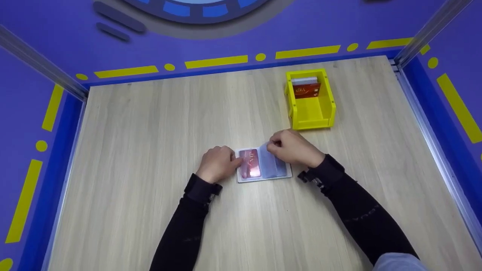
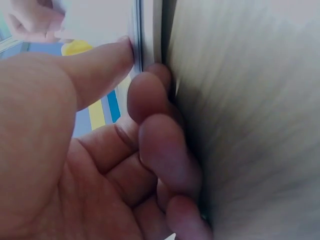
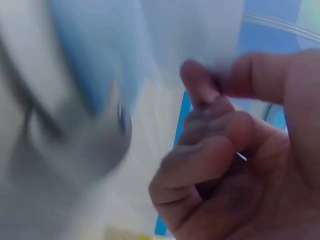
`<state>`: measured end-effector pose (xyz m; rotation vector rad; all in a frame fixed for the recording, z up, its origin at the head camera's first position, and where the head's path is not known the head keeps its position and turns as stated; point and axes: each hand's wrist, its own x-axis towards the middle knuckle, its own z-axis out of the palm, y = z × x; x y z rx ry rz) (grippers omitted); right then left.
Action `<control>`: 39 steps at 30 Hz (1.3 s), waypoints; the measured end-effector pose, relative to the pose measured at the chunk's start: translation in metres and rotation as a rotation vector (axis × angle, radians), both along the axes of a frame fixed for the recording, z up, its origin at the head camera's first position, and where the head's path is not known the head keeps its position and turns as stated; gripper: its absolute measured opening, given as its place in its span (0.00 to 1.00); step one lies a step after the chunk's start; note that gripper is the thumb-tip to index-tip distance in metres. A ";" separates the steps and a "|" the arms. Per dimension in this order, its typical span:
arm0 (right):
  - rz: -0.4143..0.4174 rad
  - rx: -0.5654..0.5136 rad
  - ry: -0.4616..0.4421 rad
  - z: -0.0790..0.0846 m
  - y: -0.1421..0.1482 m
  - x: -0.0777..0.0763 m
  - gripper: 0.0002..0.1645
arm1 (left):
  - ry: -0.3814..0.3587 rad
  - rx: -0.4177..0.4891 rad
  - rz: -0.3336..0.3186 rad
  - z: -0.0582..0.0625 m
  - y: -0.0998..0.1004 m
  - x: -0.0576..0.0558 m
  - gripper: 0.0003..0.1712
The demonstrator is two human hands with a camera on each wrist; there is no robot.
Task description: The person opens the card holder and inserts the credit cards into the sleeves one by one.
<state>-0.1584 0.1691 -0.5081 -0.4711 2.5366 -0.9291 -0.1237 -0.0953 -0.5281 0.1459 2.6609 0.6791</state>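
Observation:
A small open card holder (image 1: 265,180) with clear plastic pages lies on the wooden table. On its left side a red card (image 1: 252,165) shows through a clear sleeve. My left hand (image 1: 217,163) grips the holder's left edge, thumb on top and curled fingers at the rim. In the left wrist view, the thumb (image 2: 107,62) presses on the page near that edge. With thumb and forefinger my right hand (image 1: 293,148) pinches the top of a raised plastic page (image 1: 268,165). The right wrist view shows this page (image 3: 200,30) between the fingertips, blurred nearby.
Behind the right hand stands a yellow bin (image 1: 313,124), its low front toward me. A red card (image 1: 307,91) marked VIP leans at its back, in front of several pale cards (image 1: 304,80). Purple panels (image 1: 226,45) border the wooden table (image 1: 150,131) at the back and sides.

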 end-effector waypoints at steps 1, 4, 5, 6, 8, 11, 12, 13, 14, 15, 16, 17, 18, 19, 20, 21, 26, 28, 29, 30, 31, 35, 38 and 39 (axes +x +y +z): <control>-0.002 0.015 0.018 0.001 -0.002 0.001 0.16 | -0.001 0.000 -0.001 -0.001 0.000 0.000 0.30; 0.004 0.106 0.101 0.007 -0.005 0.006 0.18 | -0.002 0.005 -0.007 -0.001 0.001 0.000 0.31; 0.010 0.139 0.131 0.009 -0.006 0.007 0.20 | -0.005 0.006 -0.006 -0.001 0.001 0.000 0.31; 0.017 0.167 0.159 0.011 -0.007 0.008 0.21 | -0.004 0.004 -0.006 -0.001 0.000 0.000 0.32; 0.037 0.201 0.207 0.012 -0.007 0.008 0.25 | 0.000 0.004 -0.004 0.000 -0.001 0.000 0.32; 0.044 0.202 0.220 0.011 -0.008 0.008 0.27 | 0.005 0.002 -0.004 0.001 -0.001 0.000 0.32; 0.040 0.191 0.215 0.011 -0.009 0.008 0.27 | 0.008 0.002 -0.005 0.001 -0.001 -0.001 0.32; 0.037 0.175 0.205 0.010 -0.009 0.008 0.27 | 0.007 0.003 -0.005 0.001 -0.001 -0.001 0.32; 0.031 0.151 0.191 0.010 -0.010 0.008 0.26 | 0.004 0.003 -0.004 0.001 0.000 -0.001 0.32; 0.024 0.125 0.175 0.010 -0.011 0.007 0.24 | 0.003 0.003 -0.002 0.001 0.000 -0.001 0.32; 0.019 0.096 0.157 0.010 -0.013 0.007 0.23 | 0.001 0.003 -0.001 0.001 -0.001 -0.001 0.32; 0.014 0.066 0.136 0.009 -0.014 0.006 0.21 | 0.000 0.003 0.001 0.001 -0.001 -0.001 0.32; 0.010 0.033 0.112 0.009 -0.017 0.005 0.19 | -0.002 0.004 0.003 0.001 -0.001 -0.001 0.33; 0.006 0.003 0.087 0.008 -0.019 0.004 0.18 | -0.002 0.004 0.004 0.001 -0.001 -0.001 0.33; 0.001 -0.024 0.063 0.007 -0.022 0.003 0.17 | -0.001 0.004 0.003 0.001 -0.001 -0.001 0.33; -0.003 -0.048 0.038 0.005 -0.026 0.002 0.16 | 0.003 0.004 -0.001 0.001 -0.001 -0.001 0.33; -0.006 -0.104 -0.044 -0.003 -0.046 0.000 0.16 | 0.030 0.009 -0.027 0.000 -0.002 -0.001 0.31; 0.000 -0.100 -0.055 -0.007 -0.053 0.000 0.15 | 0.040 0.012 -0.035 -0.001 -0.002 -0.001 0.30; 0.002 -0.095 -0.057 -0.009 -0.056 0.000 0.15 | 0.045 0.014 -0.038 -0.002 -0.003 -0.001 0.30; 0.004 -0.087 -0.058 -0.011 -0.059 0.001 0.15 | 0.046 0.016 -0.039 -0.002 -0.003 -0.001 0.29; 0.007 -0.081 -0.054 -0.014 -0.061 0.001 0.15 | 0.051 0.018 -0.040 -0.003 -0.003 -0.001 0.30; 0.036 -0.050 0.006 -0.020 -0.066 0.003 0.19 | 0.069 0.022 -0.040 -0.002 -0.003 0.000 0.29; 0.056 -0.044 0.054 -0.020 -0.068 0.005 0.21 | 0.085 0.013 -0.038 -0.002 -0.003 -0.001 0.29; 0.058 -0.044 0.057 -0.020 -0.068 0.006 0.21 | 0.091 0.007 -0.036 -0.002 -0.003 -0.001 0.29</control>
